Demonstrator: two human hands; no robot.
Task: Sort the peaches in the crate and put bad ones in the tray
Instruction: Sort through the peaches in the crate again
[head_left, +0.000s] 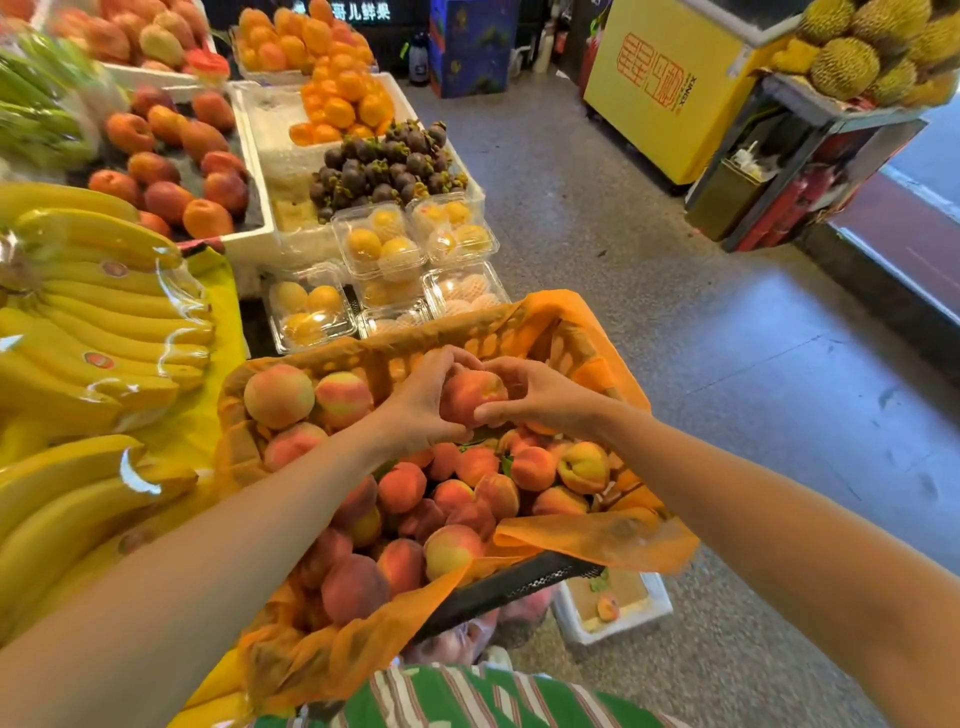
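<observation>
Looks down from the head camera onto a fruit stall. Holds one peach (471, 397) up at centre, between both hands, just above the far end of the crate (519, 582). Grips it from the left with the left hand (415, 402), fingers curled over the top and thumb underneath. Grips it from the right with the right hand (543, 395), fingers wrapped round the far side and thumb pressed on the near face.

Shows the crate as black mesh, lined with a crumpled orange liner (597, 540) and heaped with red-and-yellow loose peaches (402, 488). Shows a white tray (618, 630) low on the floor, just right of the crate's near corner, with a lone peach (608, 608) lying inside it.

Takes in wrapped bananas (104, 312) to the left of the crate. Takes in clear boxes (384, 244) of yellow fruit stacked just beyond the crate, and behind those a pile of dark mangosteens (384, 161). Takes in durians (872, 47) on a stand at top right, beside a yellow cabinet (660, 93) with red lettering. Catches a striped green garment (467, 696) at the bottom edge.
</observation>
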